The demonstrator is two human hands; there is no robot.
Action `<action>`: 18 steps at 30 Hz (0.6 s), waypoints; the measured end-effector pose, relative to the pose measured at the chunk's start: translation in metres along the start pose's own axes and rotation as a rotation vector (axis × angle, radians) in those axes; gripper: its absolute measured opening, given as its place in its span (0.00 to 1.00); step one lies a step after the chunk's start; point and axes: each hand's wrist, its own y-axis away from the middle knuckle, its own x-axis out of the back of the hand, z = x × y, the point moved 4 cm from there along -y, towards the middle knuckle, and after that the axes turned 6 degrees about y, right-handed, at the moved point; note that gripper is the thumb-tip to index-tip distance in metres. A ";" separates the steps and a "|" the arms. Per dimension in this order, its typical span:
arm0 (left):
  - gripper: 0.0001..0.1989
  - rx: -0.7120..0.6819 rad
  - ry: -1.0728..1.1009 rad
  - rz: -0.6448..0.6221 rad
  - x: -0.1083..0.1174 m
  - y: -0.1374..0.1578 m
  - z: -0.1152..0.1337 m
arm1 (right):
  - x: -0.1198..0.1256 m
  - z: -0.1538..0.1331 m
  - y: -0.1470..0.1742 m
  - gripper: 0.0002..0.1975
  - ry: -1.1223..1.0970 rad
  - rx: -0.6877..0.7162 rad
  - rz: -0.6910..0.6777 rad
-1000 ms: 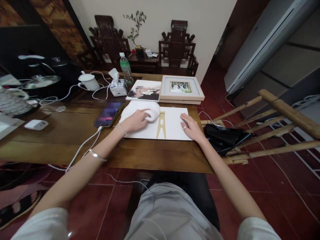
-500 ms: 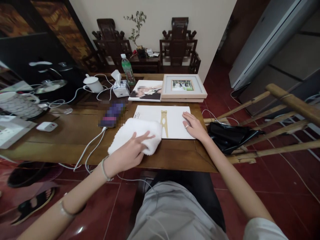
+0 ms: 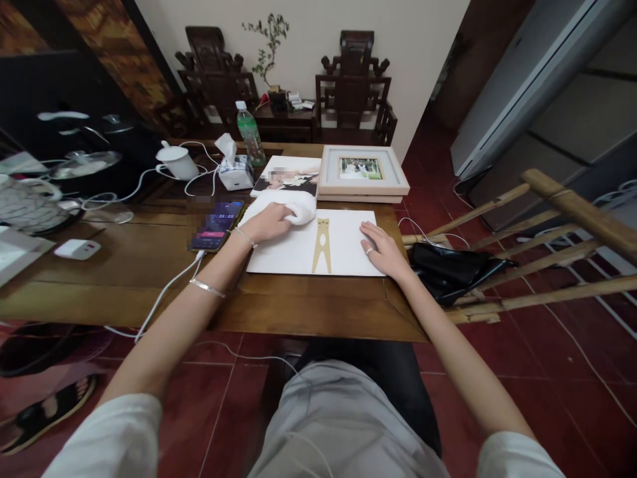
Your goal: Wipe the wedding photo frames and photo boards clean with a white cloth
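Note:
A white board (image 3: 348, 249) with a tan, forked easel-like stand piece (image 3: 322, 242) on its face lies flat near the table's front edge. My left hand (image 3: 271, 222) grips a white fluffy cloth (image 3: 301, 209), which covers the board's upper left corner. Its fingers are curled into the cloth and partly hidden. At the board's right side my right hand (image 3: 383, 249) rests flat with its fingers stretched out, a ring on one of them. Nothing is held in it.
Behind the board lie a photo print (image 3: 288, 176) and stacked pale wooden frames (image 3: 363, 172). Left stand a lit phone (image 3: 217, 227) on a cable, a tissue box (image 3: 235, 174), a green bottle (image 3: 250, 136) and a lidded white cup (image 3: 176, 161). A bamboo chair (image 3: 557, 199) holds a black bag (image 3: 450, 269).
My left hand has moved the cloth forward, away from me, from the board's lower left to its upper left, uncovering the lower left part. The right hand stays on the board.

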 end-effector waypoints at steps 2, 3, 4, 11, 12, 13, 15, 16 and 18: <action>0.14 0.016 0.025 0.016 0.000 -0.003 -0.006 | -0.001 0.000 0.000 0.21 -0.002 0.001 -0.007; 0.14 0.014 0.034 0.017 0.000 0.000 -0.005 | -0.001 0.001 0.000 0.21 -0.004 0.002 -0.010; 0.14 0.007 0.038 0.011 -0.001 0.005 -0.003 | -0.001 0.001 0.000 0.22 -0.006 0.003 -0.011; 0.15 -0.088 0.099 -0.089 -0.008 0.101 0.066 | -0.003 0.002 -0.001 0.21 0.004 0.010 0.000; 0.15 -0.104 0.123 -0.103 -0.008 0.115 0.076 | -0.004 0.002 -0.001 0.21 0.002 0.010 -0.001; 0.17 -0.116 0.142 -0.119 -0.007 0.125 0.084 | -0.004 0.002 -0.001 0.21 0.001 0.011 -0.002; 0.19 -0.124 0.176 -0.129 -0.006 0.132 0.095 | -0.004 0.003 -0.001 0.21 -0.001 0.014 -0.002; 0.20 -0.121 0.187 -0.124 -0.005 0.130 0.097 | -0.004 0.003 -0.001 0.21 -0.002 0.013 0.001; 0.20 -0.106 0.189 -0.112 -0.007 0.112 0.096 | -0.004 0.003 -0.001 0.21 -0.001 0.010 0.004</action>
